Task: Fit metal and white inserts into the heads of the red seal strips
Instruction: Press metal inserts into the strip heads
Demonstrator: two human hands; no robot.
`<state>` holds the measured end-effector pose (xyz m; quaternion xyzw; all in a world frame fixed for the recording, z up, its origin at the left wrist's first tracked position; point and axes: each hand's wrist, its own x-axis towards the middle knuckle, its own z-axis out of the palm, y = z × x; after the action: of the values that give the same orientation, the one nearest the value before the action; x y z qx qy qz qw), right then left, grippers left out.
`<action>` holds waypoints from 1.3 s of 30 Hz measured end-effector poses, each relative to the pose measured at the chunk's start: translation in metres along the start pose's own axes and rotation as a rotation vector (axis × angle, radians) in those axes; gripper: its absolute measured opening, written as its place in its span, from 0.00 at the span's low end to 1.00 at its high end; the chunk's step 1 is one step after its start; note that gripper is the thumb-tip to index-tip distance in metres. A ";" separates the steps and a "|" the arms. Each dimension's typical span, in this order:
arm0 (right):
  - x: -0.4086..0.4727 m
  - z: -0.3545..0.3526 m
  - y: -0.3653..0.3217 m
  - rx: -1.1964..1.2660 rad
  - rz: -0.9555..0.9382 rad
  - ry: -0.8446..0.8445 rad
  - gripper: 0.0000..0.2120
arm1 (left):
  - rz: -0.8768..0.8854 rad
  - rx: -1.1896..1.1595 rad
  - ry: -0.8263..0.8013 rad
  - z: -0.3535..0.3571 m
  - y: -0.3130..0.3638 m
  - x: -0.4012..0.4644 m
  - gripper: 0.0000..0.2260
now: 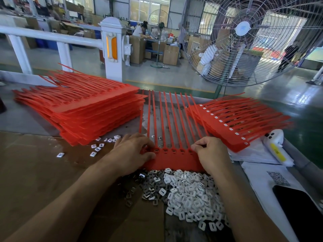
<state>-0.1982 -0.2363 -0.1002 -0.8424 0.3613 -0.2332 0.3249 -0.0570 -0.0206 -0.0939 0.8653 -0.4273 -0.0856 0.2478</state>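
Red strip in work (174,159): lies flat on the desk (26,119) right in front of the person, its row of heads nearest, tails fanned away; likely laid so to bring every head pocket within reach of both hands.
Left hand (132,154): rests on the left end of the strip, fingers curled down onto the end heads, apparently pressing or pinching there; whether an insert is under the fingertips cannot be told.
Right hand (209,152): fingers bunched, tips pinched at the rightmost head; any insert held is hidden.
Metal inserts (148,187): loose heap just behind the strip, between the forearms, near for quick picking.
White inserts (192,194): larger heap touching the metal one, below the right wrist.
Left stack (83,109): red strips piled well beyond the left hand, seemingly unfilled.
Right stack (241,126): strips showing white in the heads, so probably finished.
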 end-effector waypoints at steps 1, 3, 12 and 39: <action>0.000 0.000 0.000 -0.002 -0.002 -0.004 0.08 | 0.000 0.001 0.000 0.000 0.000 0.000 0.15; -0.001 -0.001 -0.001 -0.010 -0.007 -0.011 0.08 | 0.000 0.001 -0.001 0.000 0.000 0.000 0.15; -0.031 -0.002 -0.034 0.035 -0.377 -0.390 0.03 | 0.000 0.013 0.004 -0.001 0.003 -0.001 0.15; -0.052 0.019 -0.054 -0.180 -0.487 -0.536 0.07 | 0.005 0.042 0.025 0.000 0.004 -0.001 0.14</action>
<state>-0.1949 -0.1612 -0.0828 -0.9600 0.0713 -0.0422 0.2676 -0.0606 -0.0214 -0.0925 0.8703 -0.4280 -0.0651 0.2349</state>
